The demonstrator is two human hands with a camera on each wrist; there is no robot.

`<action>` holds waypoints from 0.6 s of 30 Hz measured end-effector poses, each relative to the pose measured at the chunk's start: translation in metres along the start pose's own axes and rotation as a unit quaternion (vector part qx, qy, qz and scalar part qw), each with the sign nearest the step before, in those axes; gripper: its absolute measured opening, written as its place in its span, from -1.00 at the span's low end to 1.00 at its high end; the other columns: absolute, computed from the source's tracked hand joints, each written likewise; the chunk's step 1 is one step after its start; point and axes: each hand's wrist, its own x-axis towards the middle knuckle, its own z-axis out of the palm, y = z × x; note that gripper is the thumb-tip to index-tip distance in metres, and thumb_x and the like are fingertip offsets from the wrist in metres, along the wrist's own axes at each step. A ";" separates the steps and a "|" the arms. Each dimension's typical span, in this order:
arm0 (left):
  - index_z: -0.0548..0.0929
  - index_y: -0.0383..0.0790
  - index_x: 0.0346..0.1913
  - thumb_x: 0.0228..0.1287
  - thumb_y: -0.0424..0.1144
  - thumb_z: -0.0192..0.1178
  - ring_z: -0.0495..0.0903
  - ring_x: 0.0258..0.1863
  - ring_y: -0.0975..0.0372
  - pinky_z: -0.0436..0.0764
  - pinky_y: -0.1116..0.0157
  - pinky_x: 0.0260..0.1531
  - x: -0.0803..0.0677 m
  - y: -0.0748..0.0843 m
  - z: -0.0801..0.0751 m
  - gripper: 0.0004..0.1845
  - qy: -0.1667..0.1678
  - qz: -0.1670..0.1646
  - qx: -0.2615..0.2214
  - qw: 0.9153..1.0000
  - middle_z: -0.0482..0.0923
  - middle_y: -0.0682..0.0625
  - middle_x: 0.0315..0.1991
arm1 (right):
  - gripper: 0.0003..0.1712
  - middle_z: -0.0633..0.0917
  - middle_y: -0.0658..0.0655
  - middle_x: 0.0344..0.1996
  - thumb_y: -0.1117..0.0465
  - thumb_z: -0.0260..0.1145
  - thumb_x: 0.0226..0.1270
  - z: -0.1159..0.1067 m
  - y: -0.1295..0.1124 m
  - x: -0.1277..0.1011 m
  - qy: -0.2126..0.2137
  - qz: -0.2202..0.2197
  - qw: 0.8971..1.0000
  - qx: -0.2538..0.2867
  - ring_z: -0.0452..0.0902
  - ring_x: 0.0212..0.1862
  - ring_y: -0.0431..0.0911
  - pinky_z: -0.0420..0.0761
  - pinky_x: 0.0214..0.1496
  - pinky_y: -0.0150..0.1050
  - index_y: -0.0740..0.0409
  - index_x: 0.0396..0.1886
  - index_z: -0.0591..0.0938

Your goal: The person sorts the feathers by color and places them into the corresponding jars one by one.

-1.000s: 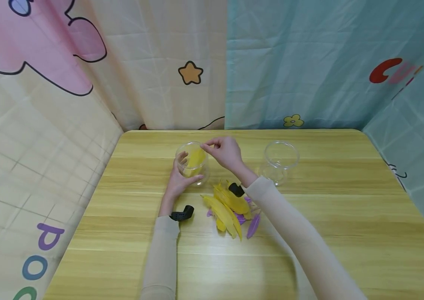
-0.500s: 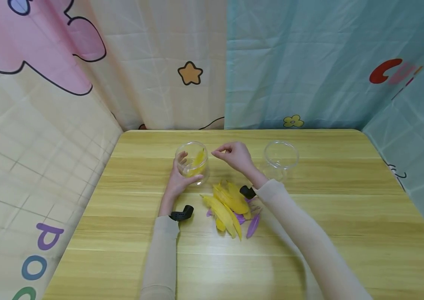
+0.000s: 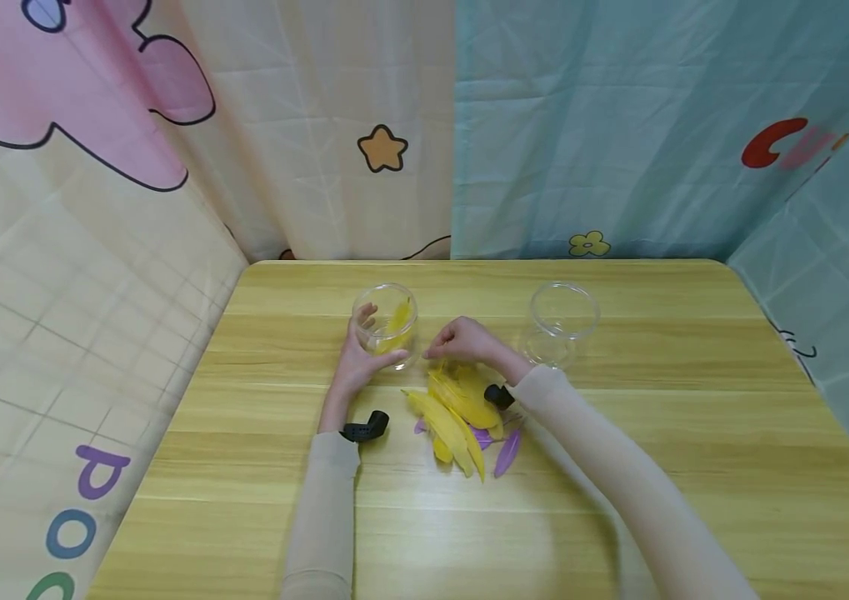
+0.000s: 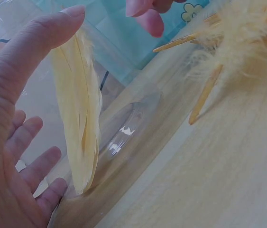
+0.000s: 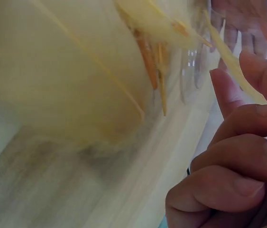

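My left hand (image 3: 355,362) holds a clear glass cup (image 3: 411,342) at the table's far left, thumb and fingers around its side. Inside the cup a yellow feather (image 4: 76,114) stands upright against the wall. My right hand (image 3: 467,340) hovers just right of the cup, beside the quill ends of a pile of yellow feathers (image 3: 445,425). Its fingers are bent, the thumb and index tips stand apart, and I see nothing between them in the right wrist view. Purple feathers (image 3: 508,454) lie partly under the yellow ones.
A second clear cup (image 3: 559,336) stands upright on the right, beyond my right forearm. The wooden table (image 3: 694,417) is backed and flanked by printed curtains (image 3: 581,125). Each wrist wears a black camera mount (image 3: 367,427).
The right hand has left the cup, where it was beside the feather's upper end, and moved right, then down toward the pile. The feather has sunk lower in the cup. The left hand stays.
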 end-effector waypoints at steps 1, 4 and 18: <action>0.06 -0.10 0.43 -0.18 -0.12 0.57 0.08 0.37 0.13 0.16 0.00 0.25 0.000 0.000 0.000 0.12 0.001 0.000 0.000 1.000 0.12 0.12 0.39 | -0.68 0.53 0.00 -0.69 0.03 0.42 0.16 0.001 0.000 0.000 -0.007 -0.003 1.000 -0.003 0.21 -0.66 -0.23 0.22 -0.62 -0.37 0.23 -0.50 0.73; 0.07 -0.09 0.43 -0.18 -0.10 0.57 0.09 0.36 0.13 0.17 0.00 0.25 0.000 0.000 0.001 0.12 0.003 0.000 0.005 1.000 0.13 0.13 0.39 | -0.69 0.48 -0.04 -0.74 0.05 0.42 0.16 0.004 0.001 0.000 -0.019 -0.006 1.000 -0.014 0.18 -0.69 -0.24 0.19 -0.64 -0.38 0.22 -0.55 0.71; 0.08 -0.10 0.42 -0.19 -0.12 0.58 0.10 0.35 0.14 0.17 -0.01 0.25 0.001 -0.002 0.001 0.12 0.007 0.001 0.006 1.000 0.13 0.08 0.39 | -0.75 0.53 -0.05 -0.73 0.06 0.46 0.10 0.017 0.001 0.005 -0.028 0.005 1.000 -0.013 0.24 -0.67 -0.26 0.24 -0.61 -0.41 0.13 -0.59 0.72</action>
